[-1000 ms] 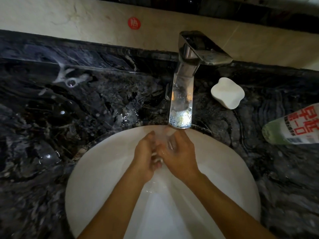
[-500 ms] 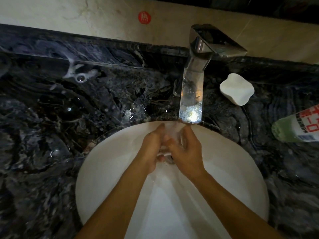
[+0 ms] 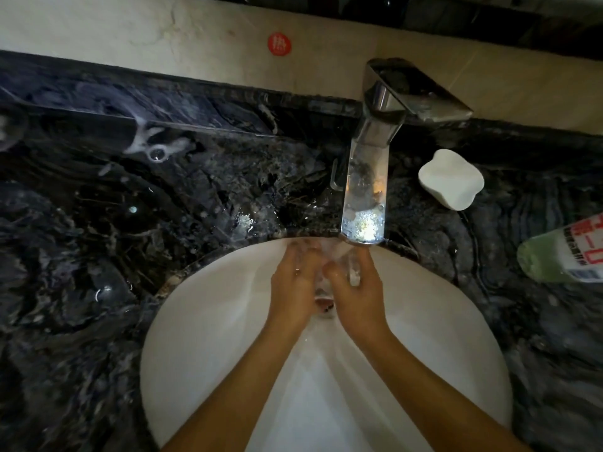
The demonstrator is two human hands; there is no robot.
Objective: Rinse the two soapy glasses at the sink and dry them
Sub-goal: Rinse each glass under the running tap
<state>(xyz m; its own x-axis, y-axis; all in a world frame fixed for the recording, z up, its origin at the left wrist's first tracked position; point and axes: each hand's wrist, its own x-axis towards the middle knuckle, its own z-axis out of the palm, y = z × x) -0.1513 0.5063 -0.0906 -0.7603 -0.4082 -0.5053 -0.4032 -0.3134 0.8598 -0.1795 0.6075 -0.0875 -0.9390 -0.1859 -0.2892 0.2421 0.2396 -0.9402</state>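
Up at twelve o'clock of the basin, right under the tap, the right hand curls its fingers round the glass, the left hand presses alongside, its grip hidden, and that wet, probably slick glass could squirt free and crack on the porcelain!

Your rt: white lobed block on wet dark marble desk; green bottle on its side, far rt. Red round sticker on wall.
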